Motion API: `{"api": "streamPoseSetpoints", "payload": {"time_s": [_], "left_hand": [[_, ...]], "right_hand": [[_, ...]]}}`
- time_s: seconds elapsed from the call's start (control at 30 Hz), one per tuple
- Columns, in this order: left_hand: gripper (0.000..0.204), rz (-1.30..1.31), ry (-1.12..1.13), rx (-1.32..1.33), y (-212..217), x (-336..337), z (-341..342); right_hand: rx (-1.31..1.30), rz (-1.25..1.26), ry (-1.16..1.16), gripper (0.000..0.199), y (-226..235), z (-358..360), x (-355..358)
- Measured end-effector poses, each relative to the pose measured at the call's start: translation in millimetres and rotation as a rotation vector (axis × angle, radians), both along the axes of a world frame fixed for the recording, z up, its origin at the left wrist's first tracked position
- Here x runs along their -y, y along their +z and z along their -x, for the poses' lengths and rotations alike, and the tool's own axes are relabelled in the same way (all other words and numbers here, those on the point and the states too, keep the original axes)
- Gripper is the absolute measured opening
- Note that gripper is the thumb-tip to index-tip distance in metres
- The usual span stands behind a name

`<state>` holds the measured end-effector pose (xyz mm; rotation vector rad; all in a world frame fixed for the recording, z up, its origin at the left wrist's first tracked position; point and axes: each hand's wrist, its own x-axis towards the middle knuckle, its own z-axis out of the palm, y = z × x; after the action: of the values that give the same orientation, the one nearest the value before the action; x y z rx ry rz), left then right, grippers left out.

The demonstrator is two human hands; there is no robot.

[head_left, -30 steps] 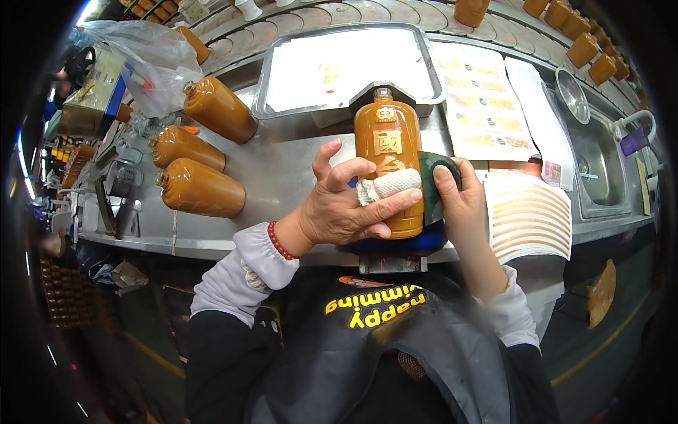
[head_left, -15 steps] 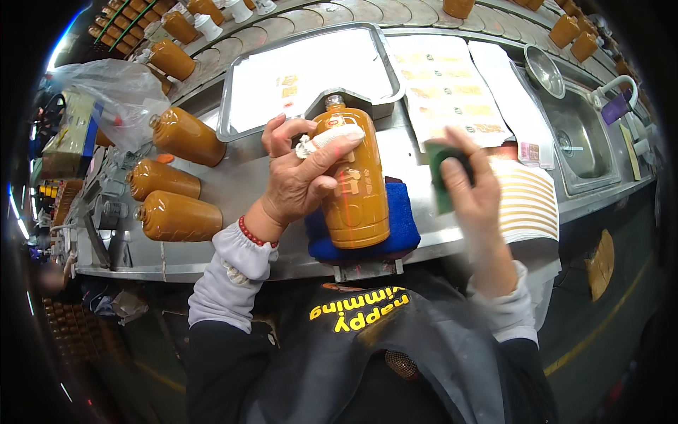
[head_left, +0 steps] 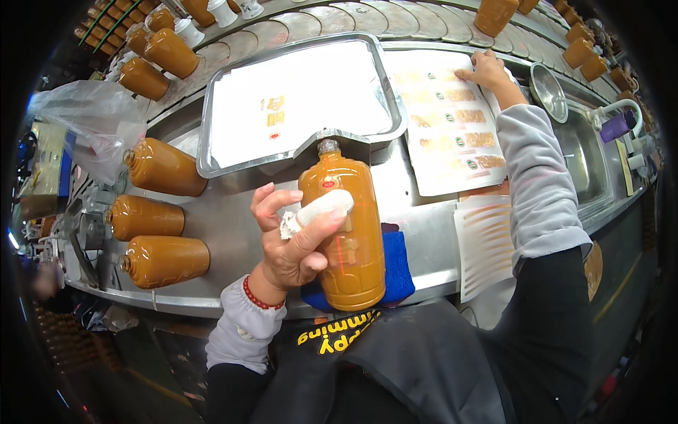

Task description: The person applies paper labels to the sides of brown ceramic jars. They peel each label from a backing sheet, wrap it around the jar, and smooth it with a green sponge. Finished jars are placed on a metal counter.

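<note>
A glossy amber-brown bottle (head_left: 345,240) lies on a blue towel (head_left: 400,265) in front of me, its neck pointing away. My left hand (head_left: 288,240) presses on its upper side with bent fingers. A white wrap (head_left: 321,210) with a ragged end covers one finger or is folded against it; I cannot tell which. On the bottle are a small red label and pale decals, partly under my fingers. My right hand (head_left: 489,69) reaches to the far right corner of a decal sheet (head_left: 452,127) with gold lettering, its fingers pinched at the edge.
Beyond the bottle stands a metal-rimmed tray (head_left: 205,138) with a white bottom and a few decals. Several brown bottles (head_left: 168,167) lie to the left. A metal bowl (head_left: 548,92) and a sink (head_left: 586,166) are at right; a slatted conveyor (head_left: 339,21) with bottles crosses behind.
My right hand has gone from beside the bottle to the far corner of the decal sheet; the dark green pad it held no longer shows. My left hand stays on the bottle. The view has shifted.
</note>
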<state>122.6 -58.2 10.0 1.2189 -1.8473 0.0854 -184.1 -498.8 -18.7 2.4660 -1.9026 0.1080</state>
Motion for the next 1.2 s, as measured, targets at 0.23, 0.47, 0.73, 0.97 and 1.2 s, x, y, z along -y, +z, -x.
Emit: {"api": "streamPoseSetpoints", "payload": {"time_s": [0.23,0.47,0.73,0.97,1.2], "left_hand": [[0.057,0.007,-0.033,-0.069,0,6,2],[0.053,0.005,-0.045,0.055,12,8,-8],[0.053,0.002,-0.08,0.264,33,12,2],[0.056,0.055,-0.12,0.387,33,0,20],[0.054,-0.099,-0.221,-0.276,47,-14,13]], "right_hand": [[0.183,0.067,0.112,0.044,-21,32,44],[-0.066,0.377,0.207,0.024,16,12,4],[0.024,0.299,0.584,0.021,136,-30,-95],[0.0,0.242,0.737,0.022,216,-55,-214],[0.038,0.124,1.063,0.02,266,-62,-325]]}}
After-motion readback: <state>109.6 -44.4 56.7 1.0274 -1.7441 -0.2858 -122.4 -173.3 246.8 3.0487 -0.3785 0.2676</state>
